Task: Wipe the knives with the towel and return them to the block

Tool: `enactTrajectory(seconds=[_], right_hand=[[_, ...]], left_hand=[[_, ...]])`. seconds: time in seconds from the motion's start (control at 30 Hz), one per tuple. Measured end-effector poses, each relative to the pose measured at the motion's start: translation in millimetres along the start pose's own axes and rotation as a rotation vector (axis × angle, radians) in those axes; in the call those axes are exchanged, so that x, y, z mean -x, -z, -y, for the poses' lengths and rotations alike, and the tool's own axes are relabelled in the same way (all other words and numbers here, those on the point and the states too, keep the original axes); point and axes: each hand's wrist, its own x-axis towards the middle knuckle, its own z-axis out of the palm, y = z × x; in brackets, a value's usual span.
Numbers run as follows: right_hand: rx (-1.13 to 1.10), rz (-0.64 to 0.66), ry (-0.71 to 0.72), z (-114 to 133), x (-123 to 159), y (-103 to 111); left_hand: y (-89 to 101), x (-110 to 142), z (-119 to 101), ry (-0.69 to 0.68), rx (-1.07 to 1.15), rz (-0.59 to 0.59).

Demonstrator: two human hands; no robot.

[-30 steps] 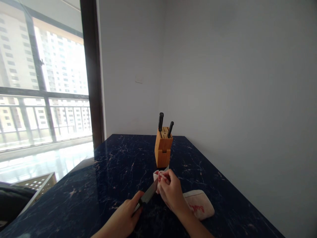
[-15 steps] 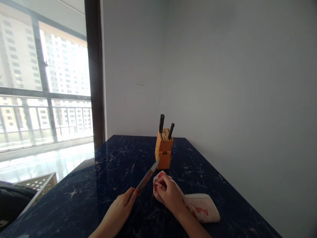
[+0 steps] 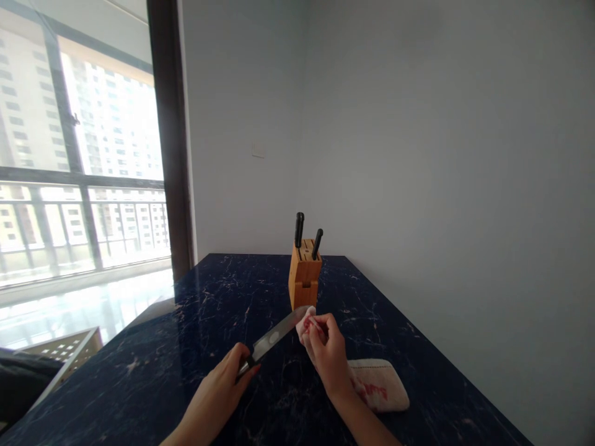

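Note:
My left hand [image 3: 227, 378] is wrapped round the black handle of a kitchen knife [image 3: 276, 334]. Its broad blade points away and to the right. A white cloth with red marks [image 3: 376, 384] is pinched in my right hand [image 3: 329, 356], and its bunched end meets the blade near the tip. The other end of the cloth lies flat on the table, under and beside my right forearm. Just beyond the blade tip stands a wooden knife block [image 3: 304, 279], upright, with two black-handled knives in its top slots.
The dark blue marble-patterned table [image 3: 223, 297] reaches back to the grey wall [image 3: 418, 155]. On the left is a large window [image 3: 106, 124] with a dark frame. Low at the left edge are a perforated pale panel [image 3: 74, 353] and something dark [image 3: 23, 378].
My right hand has moved slightly up and right, bringing the cloth onto the blade's end. The knife has turned, showing more of its flat side. The view has shifted a little.

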Motion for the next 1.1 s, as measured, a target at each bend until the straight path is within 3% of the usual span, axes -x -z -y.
enactTrajectory(seconds=[0.13,0.27,0.43,0.67,0.87,0.93,1.1], right_hand=[[0.023,0.043,0.049,-0.5,0.4,0.6],[0.126,0.192,0.098,-0.2,7.3,-5.8],[0.173,0.396,0.136,6.0,18.8,-16.8],[0.372,0.195,0.109,-4.2,5.2,-8.8],[0.365,0.429,0.231,-0.5,19.0,-19.8],[0.423,0.451,0.241,2.0,19.2,-21.4],[0.685,0.259,0.1,-9.9,-1.7,-5.3]], left_hand=[[-3.3,3.3,-6.3,0.017,0.023,0.108],[-2.4,8.7,-17.6,0.0,0.02,0.219],[-4.2,10.8,-19.7,-0.008,-0.01,0.223],[-7.2,9.5,-17.6,0.005,-0.064,0.215],[-7.9,8.7,-16.5,0.009,-0.089,0.225],[-7.9,8.7,-16.5,0.007,-0.088,0.224],[-7.6,9.4,-17.4,0.01,-0.106,0.222]])
